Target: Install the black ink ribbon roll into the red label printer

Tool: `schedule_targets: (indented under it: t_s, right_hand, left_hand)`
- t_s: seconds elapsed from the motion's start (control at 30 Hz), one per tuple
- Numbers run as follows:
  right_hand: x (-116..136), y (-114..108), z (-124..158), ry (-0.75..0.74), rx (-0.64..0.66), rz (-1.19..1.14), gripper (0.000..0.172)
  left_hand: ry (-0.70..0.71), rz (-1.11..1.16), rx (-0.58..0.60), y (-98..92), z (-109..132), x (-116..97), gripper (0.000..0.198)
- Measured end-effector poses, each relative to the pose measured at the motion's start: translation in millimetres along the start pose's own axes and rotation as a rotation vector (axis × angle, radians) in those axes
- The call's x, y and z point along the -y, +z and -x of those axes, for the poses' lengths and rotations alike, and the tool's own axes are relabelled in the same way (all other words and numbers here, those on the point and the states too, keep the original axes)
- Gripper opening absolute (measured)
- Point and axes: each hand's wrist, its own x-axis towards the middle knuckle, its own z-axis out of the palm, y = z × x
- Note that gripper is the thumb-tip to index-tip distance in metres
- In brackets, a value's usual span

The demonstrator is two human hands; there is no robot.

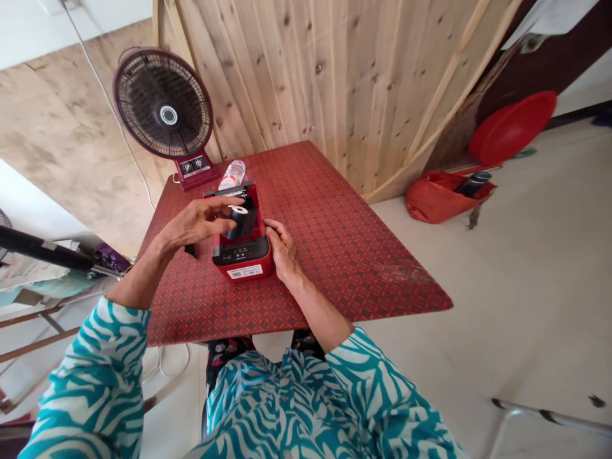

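A small red and black printer (243, 255) sits on the red patterned table (335, 242) with its lid open. My left hand (198, 222) reaches over it from the left, fingers closed round a black roll with a white core (238, 218) that sits in the printer's open bay. My right hand (282, 250) rests against the printer's right side, fingers curled along its edge. A small black piece (190, 250) lies on the table under my left wrist.
A maroon table fan (165, 108) stands at the table's far left corner, a clear plastic bottle (233, 173) lying behind the printer. Wooden boards lean against the wall behind. A red bag (440, 197) and red basin (511, 126) lie on the floor at right.
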Motion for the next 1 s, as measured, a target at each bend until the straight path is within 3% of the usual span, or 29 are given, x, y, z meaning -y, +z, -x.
schedule_targets:
  t_s: [0.07,0.17,0.43,0.8,1.0]
  right_hand:
    - [0,0,0,0.004,-0.003,0.011,0.03]
    - [0,0,0,0.011,-0.012,0.017,0.03]
    - [0,-3,0,0.009,0.009,0.006,0.034]
    - [-3,-1,-1,0.008,0.0,-0.013,0.031]
    - [-3,-1,-2,-0.018,0.009,0.021,0.031]
  left_hand:
    - [-0.032,0.282,-0.082,0.0,7,8,0.049]
    - [-0.079,0.52,-0.124,6.9,12,18,0.044]
    - [-0.15,0.741,-0.259,28.1,7,38,0.047]
    - [-0.158,0.505,-0.256,39.8,13,25,0.043]
    - [-0.096,0.185,-0.209,43.2,6,42,0.031]
